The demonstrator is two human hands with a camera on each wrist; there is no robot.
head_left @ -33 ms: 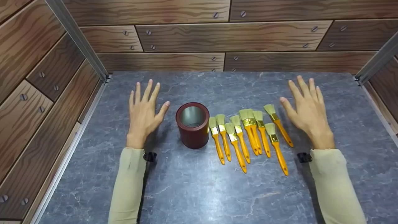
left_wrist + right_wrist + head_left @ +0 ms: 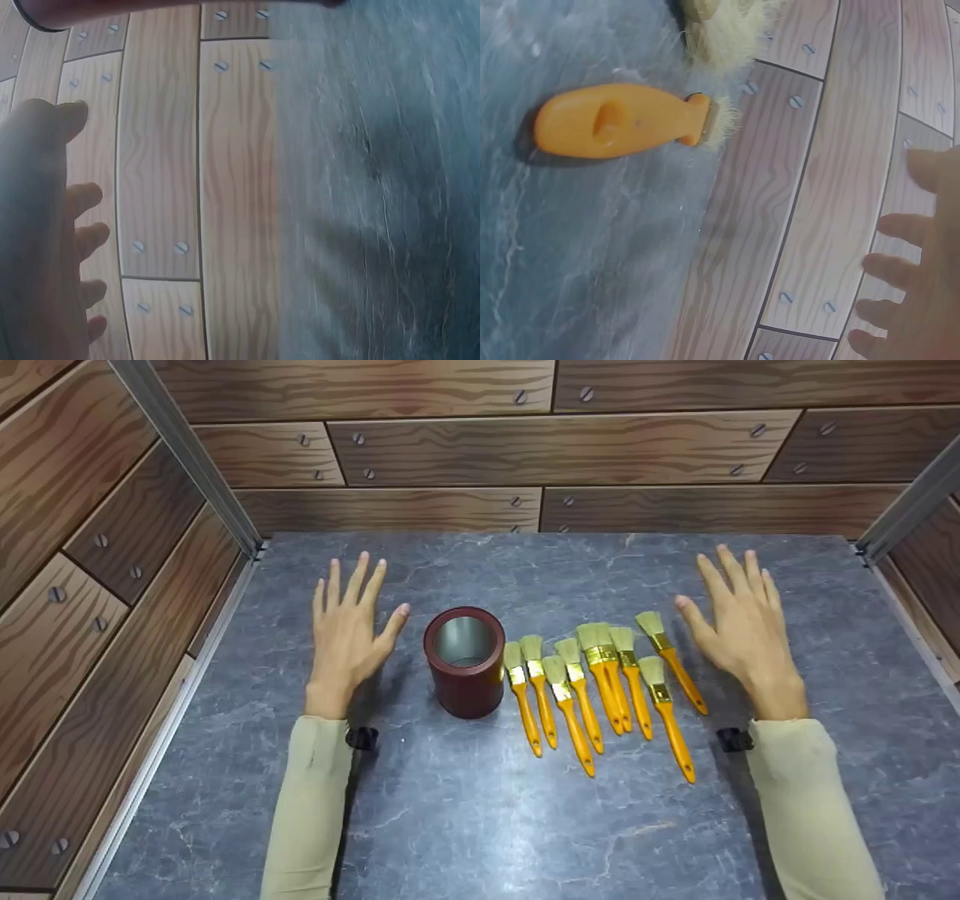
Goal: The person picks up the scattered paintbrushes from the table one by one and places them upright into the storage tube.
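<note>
My left hand [image 2: 343, 637], palm down with fingers spread, is to the left of a dark red cylindrical holder [image 2: 466, 690]. The holder stands upright, and its grey inside shows through the open top. Several paintbrushes [image 2: 577, 701] with orange handles and pale bristles lie in a loose row to its right, bristles toward the back. Beyond the rightmost paintbrush [image 2: 679, 675] is my right hand [image 2: 742, 641], its fingers also spread. Neither hand holds anything. The right wrist view shows a brush handle [image 2: 622, 120] close up; the left wrist view catches the holder's edge [image 2: 180, 9].
The grey marbled tabletop [image 2: 420, 825] ends at a wood-patterned back wall [image 2: 450, 450]. A similar wall [image 2: 82, 607] rises on the left. Metal posts [image 2: 195, 457] stand at the back corners. Two paintbrushes near the middle of the row overlap.
</note>
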